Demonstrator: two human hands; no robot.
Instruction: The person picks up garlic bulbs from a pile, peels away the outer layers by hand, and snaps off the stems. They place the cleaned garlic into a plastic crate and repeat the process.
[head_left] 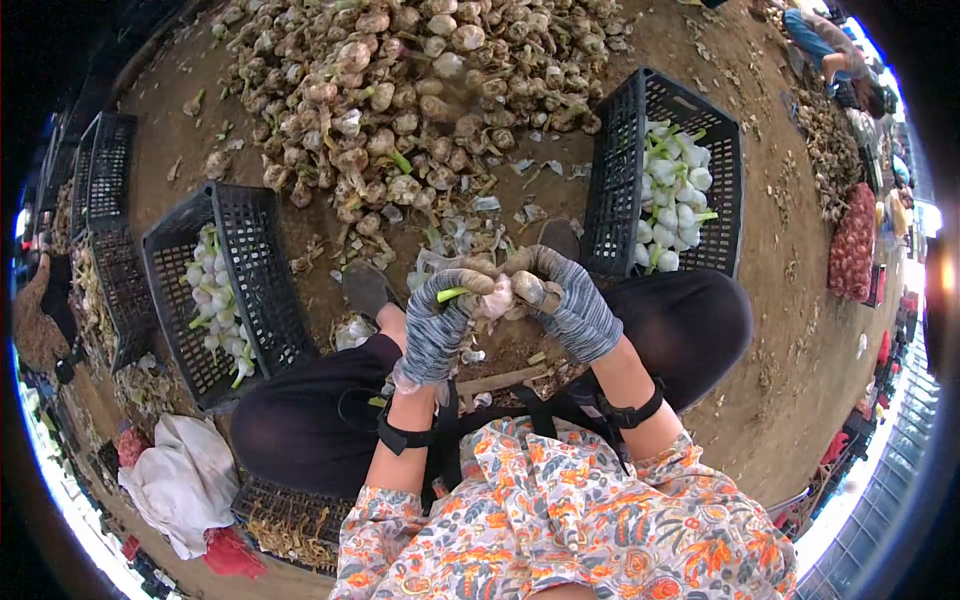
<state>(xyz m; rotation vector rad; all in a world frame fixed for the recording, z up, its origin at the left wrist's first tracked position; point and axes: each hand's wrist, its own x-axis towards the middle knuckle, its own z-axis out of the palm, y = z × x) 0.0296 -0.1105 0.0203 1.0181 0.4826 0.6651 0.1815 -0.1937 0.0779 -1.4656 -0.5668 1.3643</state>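
Note:
Both my hands wear grey striped gloves with soiled fingers and meet in front of my lap. My left hand (445, 315) is closed round a garlic bulb (495, 300), whose green stem sticks out at the left of the fingers. On the bulb's other side, my right hand (562, 300) has its fingers curled and pressed against it. The bulb looks pale pink and white between the fingertips. Beyond the hands lies a large heap of unpeeled brownish garlic (400, 110). Loose skins (455, 240) are scattered on the ground just past the hands.
Black crates stand at the right (740, 180) and left (265, 270), holding white garlic. Further crates (108, 180) line the far left. A white sack (185, 485) lies lower left, a red net bag (852, 245) at the right. Another person (835, 50) bends at the upper right.

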